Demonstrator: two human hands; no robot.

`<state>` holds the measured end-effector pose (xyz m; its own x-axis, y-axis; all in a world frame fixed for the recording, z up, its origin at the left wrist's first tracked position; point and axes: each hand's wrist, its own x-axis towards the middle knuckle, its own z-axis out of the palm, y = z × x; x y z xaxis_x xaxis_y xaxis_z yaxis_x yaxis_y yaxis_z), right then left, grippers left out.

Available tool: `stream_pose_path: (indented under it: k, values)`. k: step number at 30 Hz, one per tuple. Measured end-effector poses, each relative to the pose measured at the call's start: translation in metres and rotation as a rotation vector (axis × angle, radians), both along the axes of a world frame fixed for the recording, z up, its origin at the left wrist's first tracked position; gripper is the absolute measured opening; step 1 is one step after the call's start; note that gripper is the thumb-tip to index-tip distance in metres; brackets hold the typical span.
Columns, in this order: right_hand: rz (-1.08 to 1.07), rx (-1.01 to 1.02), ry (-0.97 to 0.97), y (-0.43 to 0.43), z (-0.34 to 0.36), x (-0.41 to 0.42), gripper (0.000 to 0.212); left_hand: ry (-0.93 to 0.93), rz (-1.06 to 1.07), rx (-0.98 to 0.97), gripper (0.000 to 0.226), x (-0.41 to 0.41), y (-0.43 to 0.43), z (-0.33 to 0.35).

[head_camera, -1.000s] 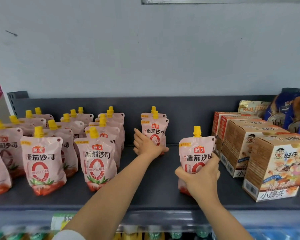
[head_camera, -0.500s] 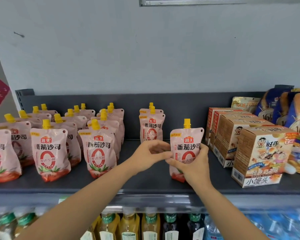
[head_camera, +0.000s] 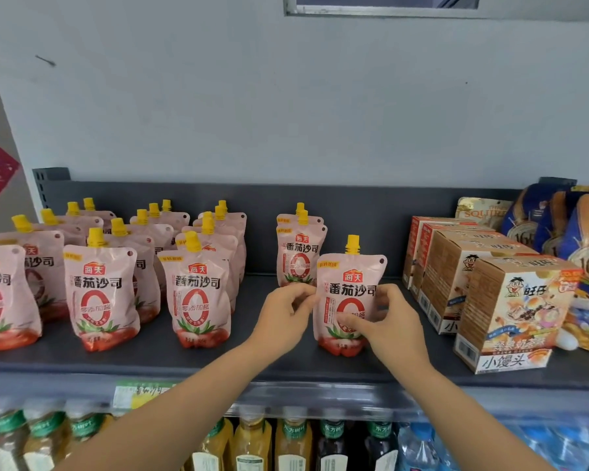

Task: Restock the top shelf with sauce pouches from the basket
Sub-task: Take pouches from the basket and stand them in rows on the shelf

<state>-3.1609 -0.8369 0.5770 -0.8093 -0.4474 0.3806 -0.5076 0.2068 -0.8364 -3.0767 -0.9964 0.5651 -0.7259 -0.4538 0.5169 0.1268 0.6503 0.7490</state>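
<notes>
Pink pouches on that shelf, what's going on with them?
A person is setting one sauce pouch upright on the top shelf. The left hand pinches its left edge and the right hand grips its front and right side. It stands ahead of two more pouches, between the filled rows and the snack boxes.

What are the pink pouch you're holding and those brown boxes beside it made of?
The pink pouch looks like soft, glossy plastic film: it wrinkles and shines. Its yellow cap seems hard plastic. The brown boxes look like printed cardboard, with crisp folded edges.
</notes>
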Motion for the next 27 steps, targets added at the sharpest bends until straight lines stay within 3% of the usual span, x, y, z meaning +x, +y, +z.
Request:
stream_pose_path:
  k: [7, 13, 22, 27]
  values:
    - [-0.036, 0.011, 0.033, -0.051, 0.015, -0.007, 0.052, 0.076, 0.168, 0.078, 0.014, -0.012, -0.022, 0.014]
    - [-0.028, 0.026, 0.001, -0.103, 0.016, -0.019, 0.052, 0.028, 0.390, 0.068, 0.015, -0.029, -0.051, 0.017]
    - [-0.045, 0.011, 0.021, -0.132, 0.007, -0.033, 0.047, -0.038, 0.331, 0.120, 0.017, -0.032, -0.077, 0.014]
    - [-0.060, -0.026, -0.008, -0.137, 0.005, -0.043, 0.051, -0.249, 0.052, 0.189, 0.071, -0.034, -0.072, 0.012]
